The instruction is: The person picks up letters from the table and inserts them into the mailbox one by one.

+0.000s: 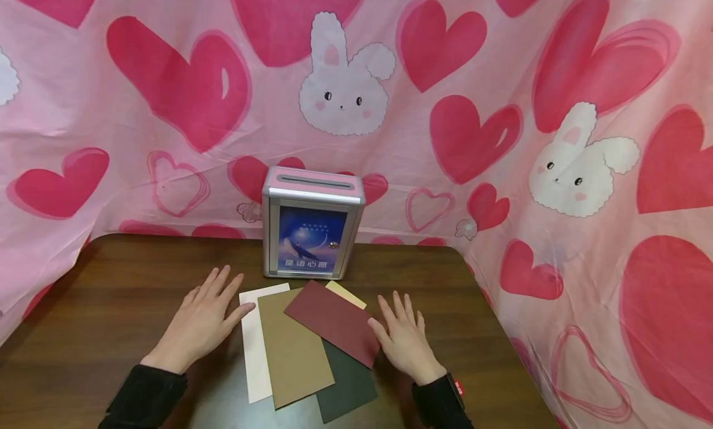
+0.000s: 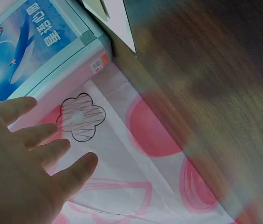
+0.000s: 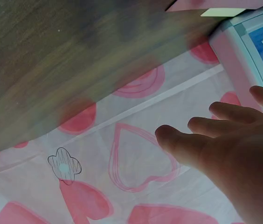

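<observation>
A loose fan of flat paper pieces, envelopes or cards, lies on the table: white [image 1: 255, 348], tan [image 1: 295, 348], maroon [image 1: 334, 320], dark green [image 1: 350, 382] and pale yellow [image 1: 346, 294]. The maroon piece overlaps the tan, green and yellow ones. To their left, my left hand [image 1: 203, 320] has its fingers spread, with the thumb over the white piece's edge. My right hand [image 1: 406, 342] is on the other side, fingers extended, thumb by the maroon piece's right end; whether it touches is unclear. Both hands hold nothing. Behind the papers stands a slotted box [image 1: 312, 237], upright.
The box has a pink top with a slot [image 1: 315, 181], a silver frame and a blue picture door with a small lock [image 1: 333, 244]. The brown wooden table [image 1: 72, 330] ends at a pink cloth [image 1: 390, 169] printed with hearts and rabbits, hanging behind and to the sides.
</observation>
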Tool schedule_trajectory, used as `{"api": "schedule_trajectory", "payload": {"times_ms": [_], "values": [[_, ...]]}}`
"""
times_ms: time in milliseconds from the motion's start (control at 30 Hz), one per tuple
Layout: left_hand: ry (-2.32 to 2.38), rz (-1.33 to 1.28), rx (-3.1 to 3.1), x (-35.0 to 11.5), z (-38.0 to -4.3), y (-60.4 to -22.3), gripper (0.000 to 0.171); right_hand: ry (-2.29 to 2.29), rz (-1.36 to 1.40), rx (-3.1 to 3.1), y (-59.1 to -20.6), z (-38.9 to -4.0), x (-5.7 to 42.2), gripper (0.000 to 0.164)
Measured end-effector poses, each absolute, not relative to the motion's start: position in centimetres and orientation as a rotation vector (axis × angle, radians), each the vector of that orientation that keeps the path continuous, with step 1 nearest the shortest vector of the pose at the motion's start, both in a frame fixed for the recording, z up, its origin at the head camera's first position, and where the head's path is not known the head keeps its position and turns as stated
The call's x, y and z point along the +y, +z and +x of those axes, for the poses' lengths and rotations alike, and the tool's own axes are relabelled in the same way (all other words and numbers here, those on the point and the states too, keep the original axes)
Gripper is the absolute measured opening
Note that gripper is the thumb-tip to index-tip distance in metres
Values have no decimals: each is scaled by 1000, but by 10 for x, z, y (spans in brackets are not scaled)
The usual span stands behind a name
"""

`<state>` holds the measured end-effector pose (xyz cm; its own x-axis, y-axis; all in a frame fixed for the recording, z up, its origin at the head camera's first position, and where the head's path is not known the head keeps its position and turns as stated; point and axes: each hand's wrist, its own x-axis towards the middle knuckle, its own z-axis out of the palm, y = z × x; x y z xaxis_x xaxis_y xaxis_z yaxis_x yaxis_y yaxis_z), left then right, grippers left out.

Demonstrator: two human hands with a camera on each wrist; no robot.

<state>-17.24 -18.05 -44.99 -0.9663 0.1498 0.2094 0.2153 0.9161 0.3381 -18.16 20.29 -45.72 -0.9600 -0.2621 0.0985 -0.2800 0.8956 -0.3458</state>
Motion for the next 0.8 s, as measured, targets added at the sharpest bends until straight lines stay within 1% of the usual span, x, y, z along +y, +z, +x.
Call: {"api": "schedule_trajectory", "payload": {"times_ms": [233,333,467,533,633,800], "values": [[-574,-286,-2902,-172,-177,-449,90,536,427,-3046,-463,-185,204,66],[-593,-306,-2883,-168,-181,-453,79,547,419,-3066,-468,-188,204,65],[-640,-305,-2859,-162,-190,-461,55,577,410,-3099,-476,-193,203,67],[-686,-295,-2861,-156,-195,-464,47,589,406,-3119,-479,-195,202,68],[-756,-296,-2869,-144,-200,-468,40,600,420,-3142,-482,-196,198,68],[-827,-269,-2870,-118,-209,-467,35,582,445,-3157,-478,-197,186,68]]}}
